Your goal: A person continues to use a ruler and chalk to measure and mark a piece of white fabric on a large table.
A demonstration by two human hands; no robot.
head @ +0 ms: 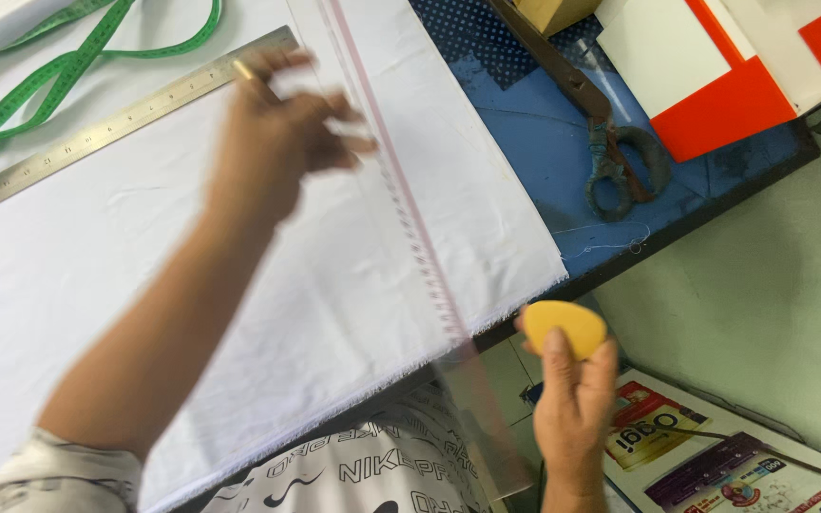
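My left hand [273,142] is blurred and rests its fingers on a long clear plastic ruler with pink markings [410,218], which lies across a white cloth [239,285] spread on the table. The ruler's near end sticks out past the table edge. My right hand [572,399] is below the table edge, off the cloth, and holds a yellow piece of tailor's chalk [564,326] between thumb and fingers.
A steel ruler [97,128] lies on the cloth at the upper left, with a green tape measure [59,66] beyond it. Dark scissors [620,161] rest on the blue table top [544,142] beside red and white boards [724,85]. Printed packets [715,465] lie on the floor.
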